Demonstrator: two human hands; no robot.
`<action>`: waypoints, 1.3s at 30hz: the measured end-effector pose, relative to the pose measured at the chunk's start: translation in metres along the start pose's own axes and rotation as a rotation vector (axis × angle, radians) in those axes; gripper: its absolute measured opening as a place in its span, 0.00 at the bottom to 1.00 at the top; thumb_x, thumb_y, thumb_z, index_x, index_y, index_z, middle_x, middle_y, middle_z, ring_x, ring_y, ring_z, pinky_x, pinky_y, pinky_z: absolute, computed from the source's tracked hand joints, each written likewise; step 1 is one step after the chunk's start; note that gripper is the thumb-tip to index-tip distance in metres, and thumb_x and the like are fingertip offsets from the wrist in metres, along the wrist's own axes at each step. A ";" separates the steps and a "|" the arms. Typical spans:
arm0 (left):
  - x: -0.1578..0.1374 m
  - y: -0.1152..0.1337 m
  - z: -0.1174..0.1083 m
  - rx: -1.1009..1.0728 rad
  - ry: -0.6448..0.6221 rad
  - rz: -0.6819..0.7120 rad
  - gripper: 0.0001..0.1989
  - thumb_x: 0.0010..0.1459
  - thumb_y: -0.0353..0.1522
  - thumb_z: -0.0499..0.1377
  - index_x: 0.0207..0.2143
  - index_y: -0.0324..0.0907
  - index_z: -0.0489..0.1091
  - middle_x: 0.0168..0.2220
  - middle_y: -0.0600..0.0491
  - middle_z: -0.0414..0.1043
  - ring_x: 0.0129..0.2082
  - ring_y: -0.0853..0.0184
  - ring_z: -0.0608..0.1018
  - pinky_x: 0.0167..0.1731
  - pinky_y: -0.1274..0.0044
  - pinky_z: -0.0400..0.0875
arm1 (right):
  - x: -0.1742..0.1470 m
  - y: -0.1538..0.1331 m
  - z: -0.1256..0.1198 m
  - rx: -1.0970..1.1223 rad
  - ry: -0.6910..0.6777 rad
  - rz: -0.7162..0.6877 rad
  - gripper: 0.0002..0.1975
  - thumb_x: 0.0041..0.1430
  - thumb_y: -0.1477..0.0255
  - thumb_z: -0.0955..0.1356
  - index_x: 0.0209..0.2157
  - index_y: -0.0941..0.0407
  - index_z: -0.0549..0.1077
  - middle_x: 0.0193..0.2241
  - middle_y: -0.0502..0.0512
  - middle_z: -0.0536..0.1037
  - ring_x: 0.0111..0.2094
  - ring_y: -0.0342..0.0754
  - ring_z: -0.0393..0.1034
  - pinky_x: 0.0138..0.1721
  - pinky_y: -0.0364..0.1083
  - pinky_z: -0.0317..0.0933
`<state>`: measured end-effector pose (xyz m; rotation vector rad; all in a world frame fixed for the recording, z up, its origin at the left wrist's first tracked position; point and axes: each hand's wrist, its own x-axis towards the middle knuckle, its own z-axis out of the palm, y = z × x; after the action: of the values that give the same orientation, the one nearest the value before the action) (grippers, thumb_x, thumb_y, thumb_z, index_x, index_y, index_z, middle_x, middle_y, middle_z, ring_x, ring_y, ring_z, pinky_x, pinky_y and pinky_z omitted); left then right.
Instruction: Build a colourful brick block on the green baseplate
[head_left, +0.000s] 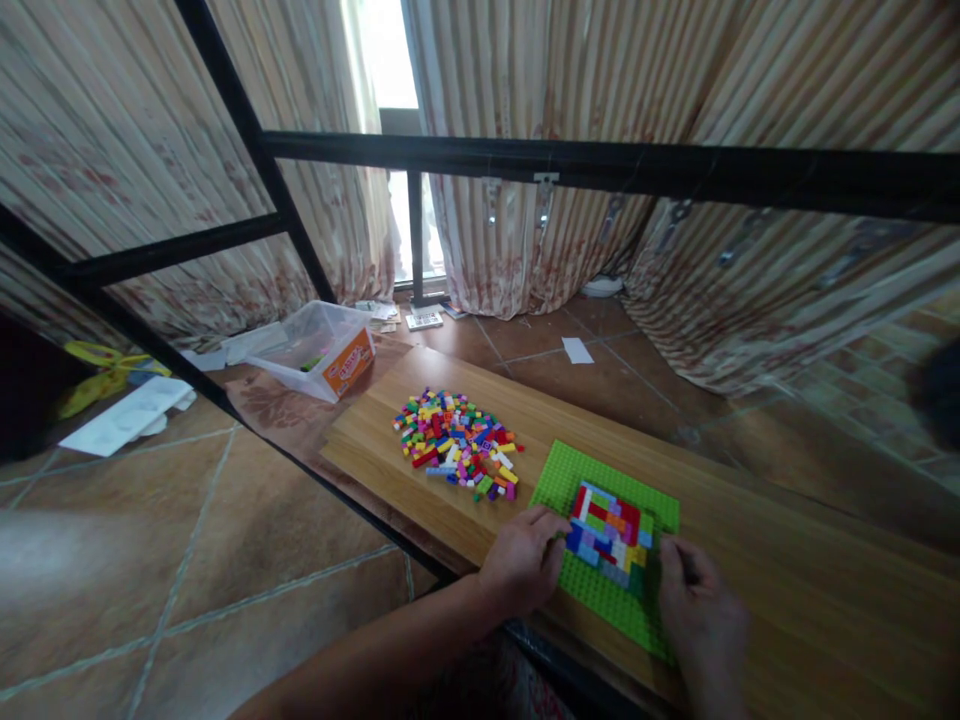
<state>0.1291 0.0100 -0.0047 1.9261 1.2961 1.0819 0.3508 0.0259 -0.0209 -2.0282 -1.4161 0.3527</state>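
A green studded baseplate (581,597) lies on the wooden board, with a patch of multicoloured toy bricks (609,535) joined on its middle. My left hand (525,560) is closed over the plate's left side, fingertips beside the patch's left edge; whatever is in them is hidden. At the plate's right edge my right hand (701,610) has its fingers curled in, thumb near the index finger. I cannot make out anything between them. Left of the plate spreads a loose pile of small bricks (457,440) in many colours.
A clear plastic box (319,350) with an orange label stands past the board's far left end. The wooden board (787,570) runs on to the right. Black metal bars (450,150) cross beyond it, before striped curtains (600,80). A white paper (577,350) lies on the tiled floor.
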 end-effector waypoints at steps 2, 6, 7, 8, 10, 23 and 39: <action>0.000 0.000 -0.001 0.000 -0.004 -0.006 0.10 0.59 0.26 0.52 0.41 0.41 0.68 0.37 0.49 0.71 0.37 0.65 0.74 0.38 0.74 0.70 | 0.000 -0.001 0.000 0.001 -0.002 -0.003 0.24 0.55 0.53 0.59 0.38 0.56 0.76 0.34 0.61 0.80 0.33 0.56 0.73 0.33 0.49 0.62; 0.001 0.000 -0.001 0.004 -0.007 -0.010 0.09 0.58 0.26 0.52 0.40 0.42 0.69 0.37 0.49 0.71 0.37 0.65 0.74 0.39 0.73 0.70 | -0.001 -0.002 0.000 -0.013 0.008 -0.036 0.25 0.57 0.52 0.59 0.38 0.56 0.76 0.34 0.61 0.80 0.32 0.55 0.73 0.32 0.48 0.61; 0.001 0.000 -0.001 0.003 -0.008 -0.008 0.09 0.58 0.26 0.52 0.40 0.42 0.69 0.37 0.49 0.71 0.37 0.65 0.74 0.39 0.73 0.70 | -0.001 -0.001 0.000 -0.011 0.013 -0.047 0.26 0.57 0.51 0.59 0.38 0.57 0.76 0.34 0.62 0.80 0.32 0.55 0.73 0.32 0.48 0.61; 0.001 0.000 -0.001 0.002 -0.009 -0.005 0.09 0.59 0.26 0.52 0.40 0.42 0.68 0.37 0.49 0.71 0.37 0.65 0.74 0.39 0.73 0.70 | -0.001 -0.001 0.000 -0.003 0.019 -0.058 0.26 0.57 0.51 0.59 0.38 0.57 0.76 0.34 0.62 0.80 0.32 0.55 0.73 0.32 0.48 0.61; 0.001 0.001 -0.002 0.006 -0.010 -0.002 0.09 0.59 0.26 0.52 0.40 0.42 0.68 0.37 0.49 0.71 0.37 0.65 0.74 0.39 0.73 0.70 | -0.001 -0.001 0.001 0.014 0.025 -0.070 0.27 0.57 0.51 0.58 0.38 0.58 0.76 0.34 0.62 0.80 0.32 0.54 0.72 0.33 0.48 0.61; 0.001 0.001 -0.003 0.033 -0.005 0.020 0.16 0.59 0.26 0.52 0.50 0.43 0.66 0.45 0.48 0.73 0.45 0.64 0.75 0.47 0.70 0.71 | -0.003 -0.015 -0.001 0.103 0.030 -0.055 0.27 0.58 0.51 0.58 0.36 0.58 0.76 0.32 0.61 0.79 0.32 0.53 0.73 0.34 0.47 0.62; -0.002 -0.010 0.008 0.203 -0.003 0.107 0.15 0.62 0.29 0.54 0.50 0.44 0.70 0.42 0.48 0.73 0.42 0.64 0.75 0.45 0.71 0.73 | -0.002 -0.016 0.000 0.154 0.027 -0.062 0.24 0.59 0.53 0.59 0.36 0.58 0.75 0.32 0.58 0.79 0.32 0.51 0.73 0.36 0.47 0.62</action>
<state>0.1306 0.0116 -0.0172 2.1675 1.3600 1.0321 0.3380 0.0280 -0.0110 -1.8553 -1.3880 0.3936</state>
